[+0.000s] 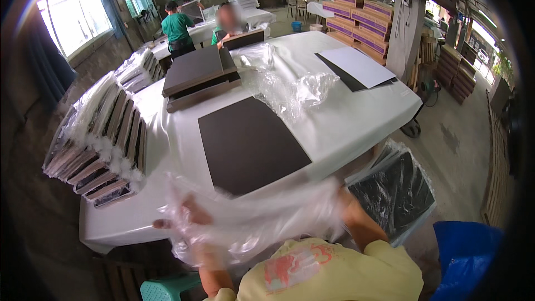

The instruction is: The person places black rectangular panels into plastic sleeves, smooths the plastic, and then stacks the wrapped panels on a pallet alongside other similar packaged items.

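Observation:
A clear plastic bag (273,206), blurred by motion, stretches between my two hands in front of the table's near edge. My left hand (194,212) is at its left end, with film over the hand and wrist; its thumb and fingers look spread apart, though smeared. At the other end my right hand (346,203) grips the plastic, its fingertips partly hidden by it. Just beyond the bag, a flat dark brown panel (251,142) lies on the white-covered table (173,164).
Plastic-wrapped panels (100,139) are stacked at the left, and more wrapped dark panels (393,189) stand at my right. Dark boards (195,72), loose film (295,86) and a white sheet (356,67) lie farther back. A green stool (167,287) is below; co-workers (178,28) stand beyond.

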Demonstrator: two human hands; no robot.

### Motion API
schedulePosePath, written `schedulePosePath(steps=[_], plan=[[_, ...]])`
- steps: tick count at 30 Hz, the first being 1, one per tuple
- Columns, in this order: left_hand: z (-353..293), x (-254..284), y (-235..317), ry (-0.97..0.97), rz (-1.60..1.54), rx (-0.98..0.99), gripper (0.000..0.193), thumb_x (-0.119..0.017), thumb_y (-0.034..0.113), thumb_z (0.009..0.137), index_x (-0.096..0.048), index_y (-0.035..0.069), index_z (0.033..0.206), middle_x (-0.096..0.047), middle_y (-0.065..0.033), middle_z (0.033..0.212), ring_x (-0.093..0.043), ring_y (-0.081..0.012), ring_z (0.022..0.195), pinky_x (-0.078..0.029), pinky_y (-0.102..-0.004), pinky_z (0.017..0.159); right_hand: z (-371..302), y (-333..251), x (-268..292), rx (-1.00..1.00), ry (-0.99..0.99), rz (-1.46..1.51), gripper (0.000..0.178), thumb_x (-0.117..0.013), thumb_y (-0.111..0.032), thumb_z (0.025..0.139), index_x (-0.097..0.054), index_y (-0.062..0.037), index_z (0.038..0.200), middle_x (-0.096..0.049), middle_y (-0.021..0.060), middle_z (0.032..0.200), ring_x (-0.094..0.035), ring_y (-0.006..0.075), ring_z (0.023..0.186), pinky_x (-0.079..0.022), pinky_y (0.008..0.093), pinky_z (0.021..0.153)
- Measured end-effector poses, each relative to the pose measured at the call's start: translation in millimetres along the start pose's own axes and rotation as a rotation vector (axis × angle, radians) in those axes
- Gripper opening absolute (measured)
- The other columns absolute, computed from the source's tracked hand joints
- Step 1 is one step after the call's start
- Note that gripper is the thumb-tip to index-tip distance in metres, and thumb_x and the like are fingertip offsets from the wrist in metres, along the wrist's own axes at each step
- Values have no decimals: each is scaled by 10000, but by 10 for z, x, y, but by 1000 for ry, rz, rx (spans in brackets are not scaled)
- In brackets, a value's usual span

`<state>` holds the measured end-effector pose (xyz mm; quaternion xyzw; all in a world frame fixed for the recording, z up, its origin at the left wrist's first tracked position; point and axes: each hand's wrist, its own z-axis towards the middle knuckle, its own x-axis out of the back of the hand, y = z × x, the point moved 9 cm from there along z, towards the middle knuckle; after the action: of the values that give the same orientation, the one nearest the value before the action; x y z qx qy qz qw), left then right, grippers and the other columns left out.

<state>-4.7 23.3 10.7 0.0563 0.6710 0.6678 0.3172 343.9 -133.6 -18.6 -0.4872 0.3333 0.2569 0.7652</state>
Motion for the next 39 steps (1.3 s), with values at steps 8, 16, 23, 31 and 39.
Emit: schedulePosePath(steps=[8,16,23,31,39], plan=[[-461,-520,-724,-404,-89,-52,326,-632,253,724,-565,32,954,-572,-76,962,-526,-235,936,-401,-350,829,451,-819,-708,115,-228,378,430,-539,-246,770,-487,-11,1126,-556,71,1012,-536,177,876,-427,290,806],[-72,215,-616,316,-265,-68,451,-702,210,617,-547,19,996,-570,-82,947,-557,-201,843,-430,-291,779,-415,698,1115,-560,308,-159,490,-623,-189,697,-489,5,1127,-566,64,1005,-538,160,878,-422,280,807],[-748,155,-1357,-457,196,615,513,-724,182,574,-533,8,1017,-575,-74,936,-558,-192,822,-428,-275,775,-371,227,1034,-524,-140,-449,558,-696,-139,633,-491,19,1127,-575,57,999,-539,145,880,-417,271,808],[-360,856,-1238,368,907,277,512,-596,-9,572,-487,19,1072,-565,-117,888,-549,-279,860,-420,-347,753,36,280,1139,-485,362,-1021,546,-607,50,559,-518,-29,1091,-578,42,852,-538,138,756,-441,266,676],[525,489,-965,782,1202,226,317,-506,90,730,-531,20,1039,-408,-170,1131,-480,-378,948,-400,-418,796,995,472,1597,-270,508,-1891,452,-552,-38,654,-504,-17,1103,-432,188,1004,-510,330,878,-415,371,799]])
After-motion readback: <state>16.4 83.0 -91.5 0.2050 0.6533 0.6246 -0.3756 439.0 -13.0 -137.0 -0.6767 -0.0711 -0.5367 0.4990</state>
